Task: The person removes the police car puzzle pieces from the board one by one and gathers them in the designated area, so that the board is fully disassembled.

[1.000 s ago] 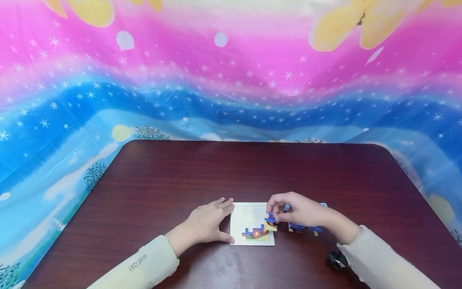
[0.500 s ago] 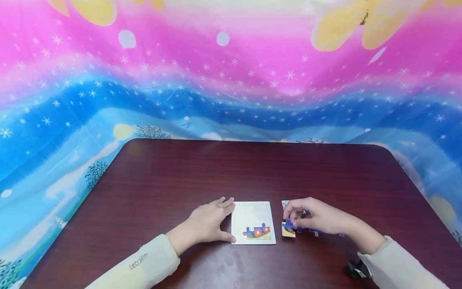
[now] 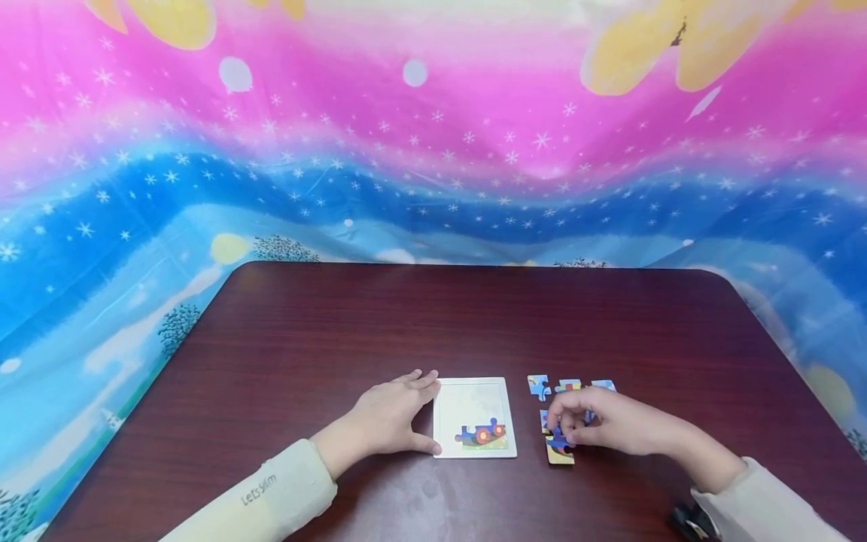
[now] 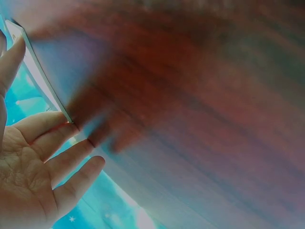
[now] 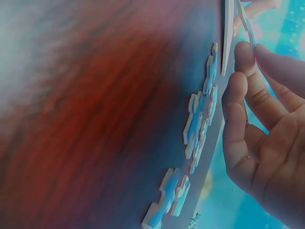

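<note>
A pale square puzzle tray (image 3: 467, 397) lies flat on the table. Joined jigsaw pieces (image 3: 484, 436) with red wheels fill part of its lower right. My left hand (image 3: 387, 418) rests along the tray's left edge, thumb and fingers spread and fairly straight; the left wrist view shows them touching the tray's rim (image 4: 42, 78). To the right of the tray, my right hand (image 3: 612, 423) pinches a blue-and-yellow jigsaw piece (image 3: 561, 456) between thumb and forefinger. In the right wrist view that piece (image 5: 247, 25) appears edge-on, above the table. The hand hides some loose pieces.
Several loose jigsaw pieces (image 3: 538, 386) lie right of the tray, in front of and beneath my right hand. A black object (image 3: 692, 522) shows by the right sleeve. Behind the dark wooden table (image 3: 379, 316) hangs a colourful cloth (image 3: 433, 165).
My right hand has carried the pinched jigsaw piece from over the tray's right edge rightward to beside the loose pieces, uncovering some of them. My left hand and the tray stay put.
</note>
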Demonstrator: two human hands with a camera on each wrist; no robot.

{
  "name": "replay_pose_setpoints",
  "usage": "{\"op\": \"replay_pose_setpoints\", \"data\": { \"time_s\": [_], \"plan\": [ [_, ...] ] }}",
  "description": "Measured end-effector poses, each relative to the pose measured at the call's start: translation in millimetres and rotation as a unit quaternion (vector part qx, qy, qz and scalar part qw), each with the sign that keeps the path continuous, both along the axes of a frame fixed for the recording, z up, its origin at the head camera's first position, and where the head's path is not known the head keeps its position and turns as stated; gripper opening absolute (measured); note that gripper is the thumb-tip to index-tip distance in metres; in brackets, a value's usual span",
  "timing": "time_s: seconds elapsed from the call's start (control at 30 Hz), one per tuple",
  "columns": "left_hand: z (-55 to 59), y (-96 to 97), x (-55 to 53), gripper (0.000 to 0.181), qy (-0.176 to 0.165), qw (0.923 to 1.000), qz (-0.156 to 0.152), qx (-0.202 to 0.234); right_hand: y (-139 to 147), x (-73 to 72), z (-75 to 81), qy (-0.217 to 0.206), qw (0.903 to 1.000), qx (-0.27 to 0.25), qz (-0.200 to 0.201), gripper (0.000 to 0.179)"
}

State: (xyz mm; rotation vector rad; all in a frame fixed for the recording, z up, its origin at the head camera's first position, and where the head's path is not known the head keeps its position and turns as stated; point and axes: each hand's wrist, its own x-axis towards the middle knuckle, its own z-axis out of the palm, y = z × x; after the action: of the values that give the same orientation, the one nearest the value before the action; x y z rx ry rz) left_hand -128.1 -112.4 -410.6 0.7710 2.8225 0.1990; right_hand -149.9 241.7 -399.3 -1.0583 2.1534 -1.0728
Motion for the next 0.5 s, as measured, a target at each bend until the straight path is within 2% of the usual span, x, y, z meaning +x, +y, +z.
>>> {"op": "replay_pose_setpoints", "data": {
  "time_s": [0.2, 0.5],
  "plan": [
    [-0.1, -0.5, 0.4, 0.095, 0.003, 1.0000, -0.002, -0.002, 4.6, 5.2, -6.3, 0.004, 0.9999, -0.010, 0.006, 0.017],
    [0.6, -0.2, 0.4, 0.096, 0.005, 0.9999, 0.000, -0.015, 6.0, 8.3, -8.5, 0.009, 0.9999, 0.007, 0.004, 0.016]
  ]
}}
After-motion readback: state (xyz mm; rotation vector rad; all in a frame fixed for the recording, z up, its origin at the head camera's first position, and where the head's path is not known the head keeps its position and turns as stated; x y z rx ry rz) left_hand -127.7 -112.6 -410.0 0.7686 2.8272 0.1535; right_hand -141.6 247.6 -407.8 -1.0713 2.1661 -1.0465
